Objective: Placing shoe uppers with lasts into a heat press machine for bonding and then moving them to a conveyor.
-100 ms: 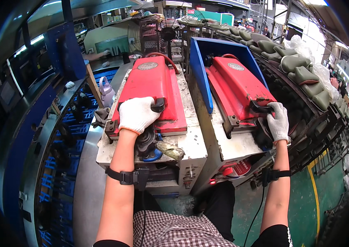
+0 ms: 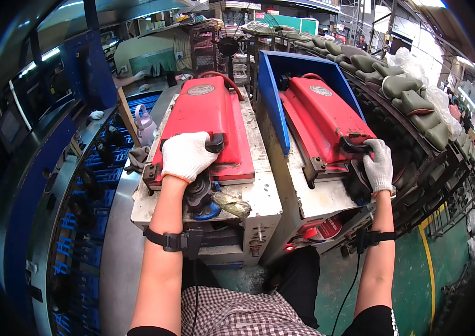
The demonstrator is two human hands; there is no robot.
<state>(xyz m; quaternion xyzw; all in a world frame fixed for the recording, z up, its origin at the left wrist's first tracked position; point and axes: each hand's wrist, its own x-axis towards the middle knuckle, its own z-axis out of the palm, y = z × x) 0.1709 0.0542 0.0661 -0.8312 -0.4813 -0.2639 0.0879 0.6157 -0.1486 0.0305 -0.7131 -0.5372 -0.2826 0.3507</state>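
My left hand, in a white knit glove, is closed round the black handle at the front of the left red machine cover. My right hand, gloved the same way, has its fingers curled over the black handle of the right red cover. Both covers lie down on their pale, worn machine bodies. Beneath my left wrist sit a dark knob-like part and a tape-wrapped piece. My right hand partly hides dark parts below its handle.
A blue guard surrounds the right cover's back and sides. Olive padded pieces crowd a rack at right. On the left stand a conveyor with blue racks and a lilac bottle. A red button projects from the right machine's front.
Both my hands stay on the handles, and the covers have not moved. At the back left, a co-worker's gloved hand has shifted slightly to the left.
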